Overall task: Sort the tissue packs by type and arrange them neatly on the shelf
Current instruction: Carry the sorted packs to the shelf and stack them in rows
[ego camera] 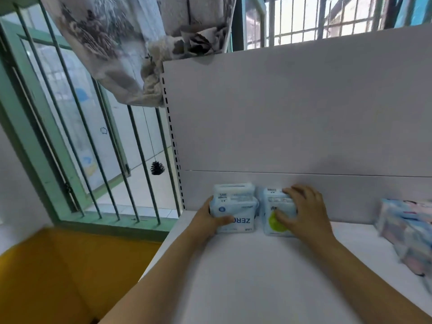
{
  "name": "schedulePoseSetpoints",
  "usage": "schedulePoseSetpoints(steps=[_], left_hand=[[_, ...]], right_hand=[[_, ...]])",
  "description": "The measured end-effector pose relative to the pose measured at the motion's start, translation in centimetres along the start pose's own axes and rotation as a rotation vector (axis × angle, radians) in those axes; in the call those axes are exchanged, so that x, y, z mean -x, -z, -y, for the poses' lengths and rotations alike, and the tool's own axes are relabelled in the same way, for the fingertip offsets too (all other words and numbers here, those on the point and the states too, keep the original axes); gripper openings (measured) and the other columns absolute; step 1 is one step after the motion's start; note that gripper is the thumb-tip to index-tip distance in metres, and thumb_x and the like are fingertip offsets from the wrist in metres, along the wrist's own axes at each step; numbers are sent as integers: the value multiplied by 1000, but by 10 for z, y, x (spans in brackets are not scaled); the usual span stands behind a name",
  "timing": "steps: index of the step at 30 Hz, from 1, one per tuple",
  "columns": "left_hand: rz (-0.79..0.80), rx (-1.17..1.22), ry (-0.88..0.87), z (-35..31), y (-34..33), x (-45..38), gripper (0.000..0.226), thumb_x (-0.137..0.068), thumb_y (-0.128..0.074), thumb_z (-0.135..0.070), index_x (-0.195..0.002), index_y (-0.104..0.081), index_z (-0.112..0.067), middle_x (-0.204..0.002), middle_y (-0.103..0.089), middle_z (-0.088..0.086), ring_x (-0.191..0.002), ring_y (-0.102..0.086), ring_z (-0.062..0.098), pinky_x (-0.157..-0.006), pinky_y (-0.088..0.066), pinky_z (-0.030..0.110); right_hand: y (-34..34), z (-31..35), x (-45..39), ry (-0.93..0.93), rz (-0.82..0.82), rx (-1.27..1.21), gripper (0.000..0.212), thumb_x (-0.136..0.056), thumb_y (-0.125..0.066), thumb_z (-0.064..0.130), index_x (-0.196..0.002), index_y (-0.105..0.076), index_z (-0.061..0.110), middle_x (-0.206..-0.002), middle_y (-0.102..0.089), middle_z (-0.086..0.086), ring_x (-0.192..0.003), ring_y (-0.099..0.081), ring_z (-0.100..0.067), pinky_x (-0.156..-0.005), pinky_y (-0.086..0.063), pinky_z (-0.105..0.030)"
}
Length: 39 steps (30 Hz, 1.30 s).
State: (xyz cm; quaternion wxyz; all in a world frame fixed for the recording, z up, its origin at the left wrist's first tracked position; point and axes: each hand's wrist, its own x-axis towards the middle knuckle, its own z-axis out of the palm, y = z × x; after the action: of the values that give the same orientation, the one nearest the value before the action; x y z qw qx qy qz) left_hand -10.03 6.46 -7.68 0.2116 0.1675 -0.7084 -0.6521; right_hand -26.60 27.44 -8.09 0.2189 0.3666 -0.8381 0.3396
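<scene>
Two pale blue "ZERO" tissue packs stand one behind the other at the back left of the white shelf. My left hand grips the front one from its left side, thumb across its face. Beside them to the right stands a pale blue pack with a green circle. My right hand is wrapped over that pack's top and right side, thumb on the green circle. A blurred pile of pink and blue tissue packs lies at the shelf's right edge.
A white back panel rises behind the shelf, with a slotted upright at its left end. Left of the shelf are a green barred window, a hanging patterned curtain and a yellow surface below.
</scene>
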Motion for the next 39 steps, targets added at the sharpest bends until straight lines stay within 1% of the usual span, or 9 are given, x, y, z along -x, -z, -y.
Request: schedulePoseSetpoints(steps=[4,9,12,15,18,21,24,29,39], left_hand=[[-91,-104,-88,14,-12,-22,76,-70,-88,-6,-128,-42,-22,-130,-57,9,-110,-65,16,-83,-60,32],[-163,-318,-246,36,-6,-36,96,-61,-91,-45,-139,-35,-34,-137,-38,-3,-131,-45,16,-104,-49,43],[-178,-457,-281,39,-6,-39,97,-67,-86,-38,-146,-32,-26,-134,-32,-7,-130,-33,11,-111,-37,37],[-62,-308,-244,37,-4,-37,85,-73,-87,-34,-140,-35,-38,-139,-43,-3,-124,-54,14,-98,-53,41],[20,-212,-194,34,-6,-32,87,-81,-81,-19,-143,-26,-44,-136,-58,-8,-115,-64,9,-92,-57,33],[30,-310,-236,33,-3,-32,102,-78,-81,-39,-149,-9,-55,-140,-54,-19,-122,-60,7,-103,-49,36],[15,-389,-258,33,0,-34,92,-72,-81,-48,-145,-26,-53,-140,-54,-13,-125,-58,14,-104,-49,45],[24,-373,-269,33,-6,-31,80,-80,-82,-20,-142,-35,-40,-134,-57,-11,-118,-62,11,-96,-55,39],[-110,-941,-219,-14,-13,-18,97,-71,-83,-49,-150,-29,-27,-143,-31,5,-130,-37,24,-113,-37,44]], right_hand=[[-6,1,2,-58,-36,-100,63,-69,-84,40,-124,-61,18,-135,-43,-8,-127,-34,-27,-105,-32,-36],[-3,-4,5,-100,-18,-13,81,-67,-78,58,-134,-49,22,-141,-34,-2,-129,-30,-24,-107,-34,-37],[3,0,6,-149,149,-17,89,-69,-75,55,-144,-34,27,-145,-19,5,-128,-33,-22,-102,-43,-37],[6,-7,7,-123,242,-71,88,-71,-72,50,-145,-28,31,-143,-10,14,-123,-43,-19,-94,-51,-36],[9,-13,6,-78,233,-95,86,-72,-72,49,-144,-30,32,-142,-12,16,-121,-44,-16,-91,-53,-36],[11,-14,7,-21,215,-69,83,-74,-73,47,-145,-32,31,-143,-14,14,-125,-38,-13,-95,-50,-33],[10,-16,6,14,218,-33,81,-76,-71,46,-145,-32,33,-143,-17,11,-127,-32,-12,-96,-46,-28],[6,-19,4,40,253,23,81,-81,-69,47,-148,-28,30,-146,-17,7,-128,-28,-16,-101,-43,-30],[17,-3,-4,40,293,396,81,-81,-62,63,-150,-32,32,-149,-38,3,-139,-30,-25,-114,-22,-39]])
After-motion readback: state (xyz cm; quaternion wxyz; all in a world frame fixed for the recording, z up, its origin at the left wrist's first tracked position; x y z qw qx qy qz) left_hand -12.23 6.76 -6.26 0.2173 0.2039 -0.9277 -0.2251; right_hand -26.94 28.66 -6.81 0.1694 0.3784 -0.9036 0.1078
